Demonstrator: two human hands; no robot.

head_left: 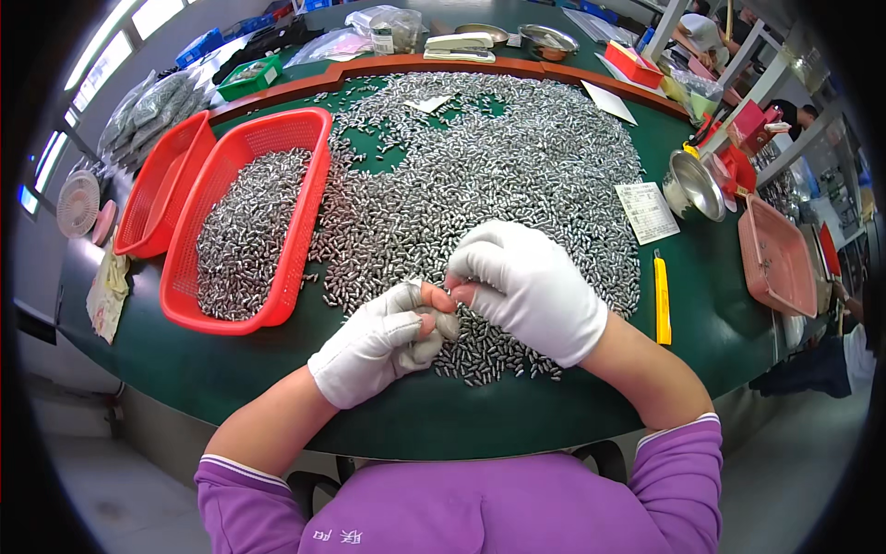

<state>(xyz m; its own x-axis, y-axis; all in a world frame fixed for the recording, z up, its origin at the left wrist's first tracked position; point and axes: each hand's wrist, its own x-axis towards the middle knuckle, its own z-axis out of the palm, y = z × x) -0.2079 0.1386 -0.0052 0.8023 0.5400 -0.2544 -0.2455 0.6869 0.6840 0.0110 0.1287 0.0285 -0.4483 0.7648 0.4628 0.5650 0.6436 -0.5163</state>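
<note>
A large heap of small silver metal parts [498, 175] covers the green table [711, 314]. My left hand [378, 342], in a white glove with open fingertips, is closed around several of these parts at the heap's near edge. My right hand [531, 286], also in a white glove, is bent over the heap right beside it, fingertips pinching at the parts next to my left thumb. The two hands touch. What the right fingertips hold is hidden.
A red mesh basket [309, 185] partly filled with silver parts sits to the left, with a second empty red basket [161, 185] beside it. A yellow utility knife [662, 300], a paper slip [648, 212], a steel bowl [694, 185] and a pink tray [777, 258] lie to the right.
</note>
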